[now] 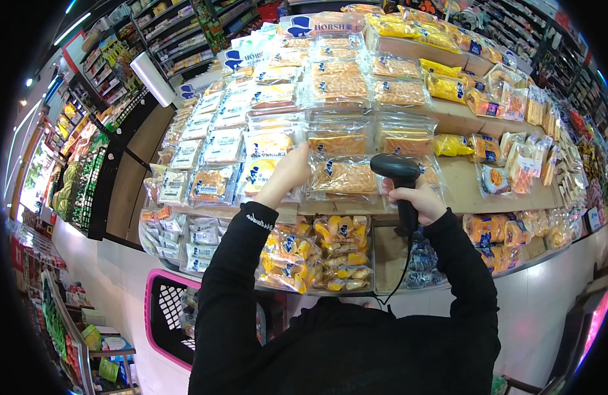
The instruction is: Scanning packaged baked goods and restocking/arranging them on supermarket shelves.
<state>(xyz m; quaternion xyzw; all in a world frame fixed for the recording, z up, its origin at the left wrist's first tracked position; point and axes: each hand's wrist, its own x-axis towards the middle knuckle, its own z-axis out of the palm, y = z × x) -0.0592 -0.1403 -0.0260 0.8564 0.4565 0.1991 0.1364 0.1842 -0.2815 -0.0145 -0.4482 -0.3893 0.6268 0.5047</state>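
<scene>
My right hand [429,203] grips the handle of a black handheld barcode scanner [395,168], with the scanner's head above my fingers. A black cord [405,269] hangs from its base towards my body. My left hand [290,172] reaches over the display, its fingertips near the edge of a clear-wrapped flat bread pack [339,143]. Whether those fingers pinch the wrapping is hidden by the hand. Just right of this hand lies another wrapped bread pack [348,177]. Packs with yellow and white labels [257,173] lie under and left of my left wrist.
The stepped display stand [481,197] holds rows of packaged bread, with yellow bags [452,145] to the right. Bagged rolls [341,232] fill a lower front tray. A pink-rimmed black basket [148,301] stands at lower left. A plastic film roll [153,79] leans at upper left.
</scene>
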